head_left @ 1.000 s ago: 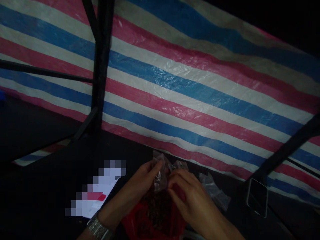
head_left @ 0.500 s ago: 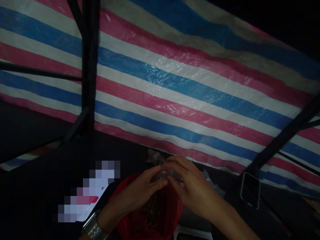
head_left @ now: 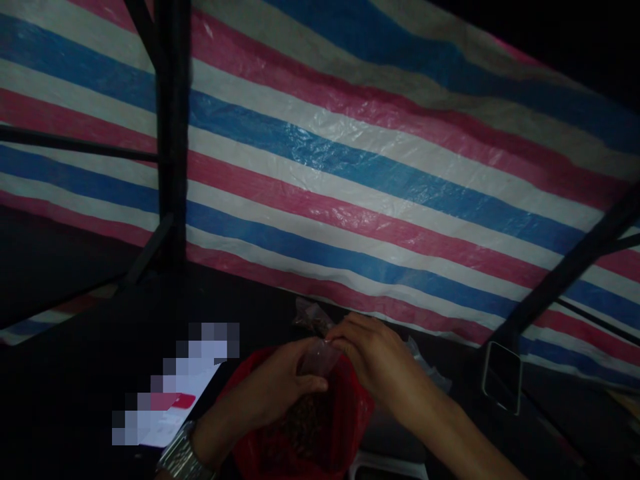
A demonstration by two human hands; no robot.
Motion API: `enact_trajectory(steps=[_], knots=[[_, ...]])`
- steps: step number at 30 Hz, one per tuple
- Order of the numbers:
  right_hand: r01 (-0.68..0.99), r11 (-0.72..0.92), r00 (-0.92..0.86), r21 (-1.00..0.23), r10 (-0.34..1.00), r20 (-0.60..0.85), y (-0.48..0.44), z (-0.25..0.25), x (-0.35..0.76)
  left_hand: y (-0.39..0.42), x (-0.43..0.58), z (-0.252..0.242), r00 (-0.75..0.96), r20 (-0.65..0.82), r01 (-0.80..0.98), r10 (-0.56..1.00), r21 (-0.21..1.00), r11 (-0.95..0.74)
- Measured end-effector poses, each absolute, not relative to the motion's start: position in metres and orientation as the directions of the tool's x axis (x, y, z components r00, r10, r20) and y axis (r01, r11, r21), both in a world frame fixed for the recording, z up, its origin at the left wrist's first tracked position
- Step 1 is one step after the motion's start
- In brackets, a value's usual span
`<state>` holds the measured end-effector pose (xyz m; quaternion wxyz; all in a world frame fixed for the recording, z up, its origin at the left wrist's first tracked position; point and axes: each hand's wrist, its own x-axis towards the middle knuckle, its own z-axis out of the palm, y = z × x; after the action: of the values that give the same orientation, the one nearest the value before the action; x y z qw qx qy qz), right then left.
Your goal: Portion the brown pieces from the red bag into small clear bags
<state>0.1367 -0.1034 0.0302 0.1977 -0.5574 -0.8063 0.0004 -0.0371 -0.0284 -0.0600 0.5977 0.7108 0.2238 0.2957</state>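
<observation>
Between my hands is a small clear plastic bag (head_left: 320, 360). My left hand (head_left: 283, 383), with a metal-band watch on its wrist, curls around the bag's left side, thumb pointing right. My right hand (head_left: 370, 350) pinches the bag's upper right edge with bent fingers. Below both hands stands an opened red plastic bag (head_left: 353, 437) with a heap of small brown pieces (head_left: 305, 427) inside, too dark to name. Just behind my hands lies another clear bag (head_left: 313, 315) with brown contents.
More clear plastic bags (head_left: 430, 367) lie beyond my right forearm. A phone (head_left: 501, 378) rests at the right, and a lit, partly blurred screen (head_left: 173, 413) at the left. A white-edged object (head_left: 387, 460) sits at the bottom. Dark posts (head_left: 173, 133) stand before striped sheeting (head_left: 350, 167).
My hands have moved slightly apart, and the small clear bag now shows more fully between them. The right fingers have drawn together at its edge. The view has shifted slightly.
</observation>
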Motion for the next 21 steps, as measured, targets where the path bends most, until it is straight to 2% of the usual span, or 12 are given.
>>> enact_trajectory(steps=[5,14,16,18,20,21], knots=[[0.876,0.371,-0.275,-0.308,0.909,0.313,-0.104,0.025,0.139,-0.029,-0.037,-0.058,0.714,0.158,-0.01,0.682,0.976,-0.217],[0.878,0.303,-0.177,-0.371,0.925,0.337,-0.105,0.025,0.145,-0.029,-0.045,-0.044,0.602,0.214,0.069,0.769,0.946,-0.317],[0.876,0.287,-0.149,-0.387,0.925,0.348,-0.106,0.024,0.148,-0.028,-0.054,-0.039,0.503,0.278,0.143,0.819,0.907,-0.396],[0.878,0.282,-0.141,-0.388,0.925,0.352,-0.107,0.024,0.151,-0.026,-0.068,-0.04,0.333,0.332,0.323,0.883,0.839,-0.438],[0.883,0.28,-0.142,-0.376,0.924,0.354,-0.109,0.023,0.153,-0.025,-0.084,-0.047,0.173,0.295,0.486,0.94,0.804,-0.342],[0.885,0.28,-0.143,-0.373,0.924,0.356,-0.11,0.023,0.153,-0.024,-0.092,-0.053,0.126,0.223,0.468,0.967,0.846,-0.256]])
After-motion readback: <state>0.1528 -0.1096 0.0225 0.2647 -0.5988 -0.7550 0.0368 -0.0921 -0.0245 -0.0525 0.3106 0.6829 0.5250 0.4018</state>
